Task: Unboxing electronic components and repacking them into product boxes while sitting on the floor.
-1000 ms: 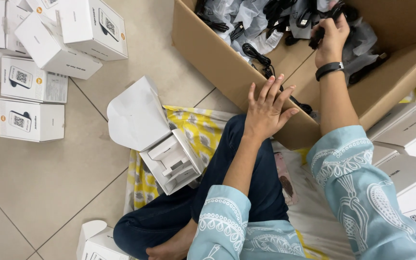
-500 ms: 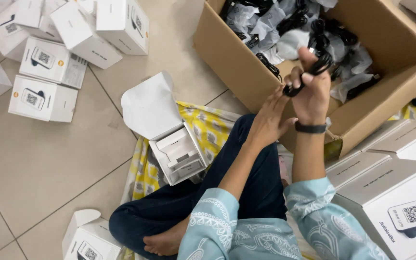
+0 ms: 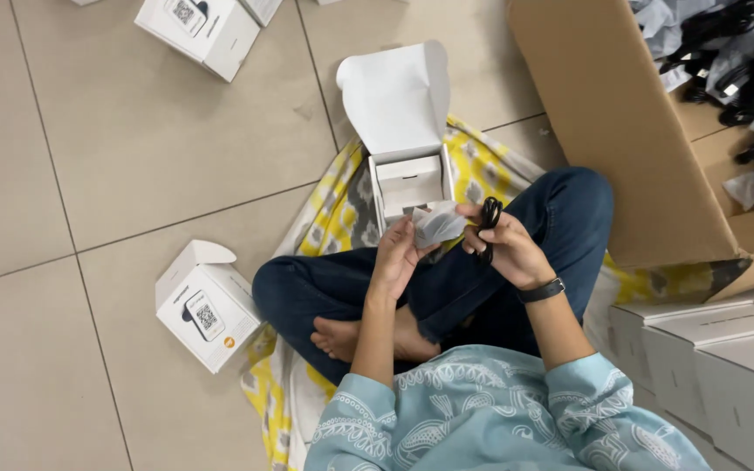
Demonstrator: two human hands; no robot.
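Seated cross-legged on a yellow-and-grey patterned cloth (image 3: 329, 218) over the beige tiled floor (image 3: 133, 157). A large brown cardboard carton (image 3: 639, 157) of bagged black cables stands at my right. Small open white cardboard box (image 3: 407, 179), lid upright, lies before my knees. My right hand (image 3: 508, 249) is closed around a coiled black cable (image 3: 489, 222); my left hand (image 3: 397, 253) pinches its clear plastic bag (image 3: 438, 222) between the fingertips.
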